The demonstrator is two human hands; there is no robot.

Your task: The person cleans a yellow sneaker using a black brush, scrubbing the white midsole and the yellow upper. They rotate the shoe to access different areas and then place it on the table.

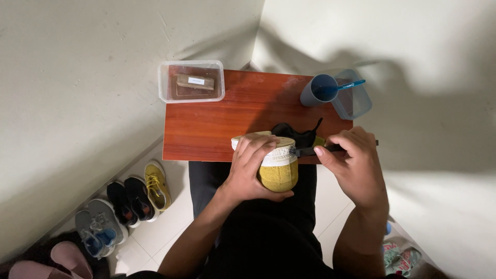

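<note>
My left hand [251, 166] grips a mustard-yellow shoe [279, 174] with a white sole edge, held on its side at the near edge of a small reddish wooden table [206, 126]. My right hand [352, 164] holds a dark brush handle [309, 151] against the shoe's sole. The black inside and tongue of the shoe [295, 132] show behind my fingers. The brush's head is hidden by the shoe and my left hand.
A clear plastic box [191, 81] with a brown block in it stands at the table's back left. A blue cup [318, 90] and a clear container [353, 95] with a blue stick sit at the back right. Several shoes [124, 204] line the floor by the left wall.
</note>
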